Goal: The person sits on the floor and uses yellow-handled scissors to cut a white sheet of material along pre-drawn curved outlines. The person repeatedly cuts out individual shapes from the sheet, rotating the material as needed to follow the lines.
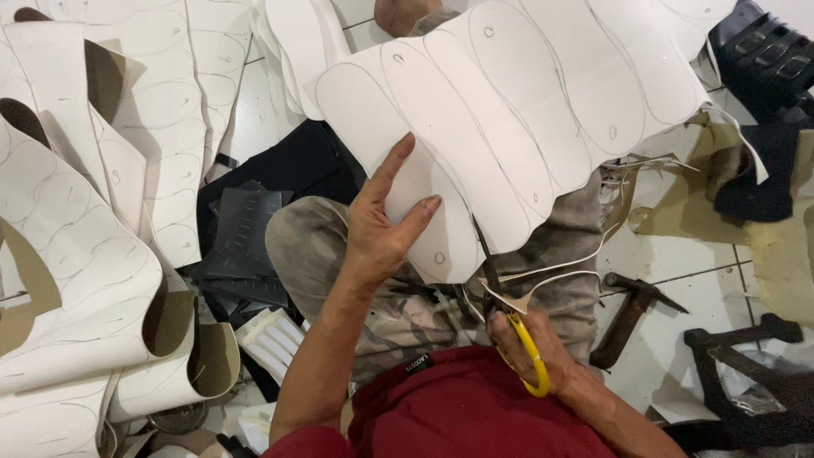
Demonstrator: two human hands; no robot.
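Far left of my view, big curled white sheets with traced sole outlines pile up on the floor, with dark scraps beside them. Then the left hand: its fingers are spread, thumb and index splayed flat against the underside of the white sole-pattern sheet, propping it up over the lap. That sheet runs from the knees up and away to the upper right, its long traced ovals lying side by side across it.

Moving right, the right hand sits close to the body, fingers curled through the yellow-handled scissors. The blades point up and away from the body, into the sheet's near lower edge, just right of the left hand, so the right hand is nearest the cut line. I can't quite tell how far apart the blades are.

A thin offcut strip curls off to the right. Beyond it, a hammer lies on the tiled floor, so room's tight that side.
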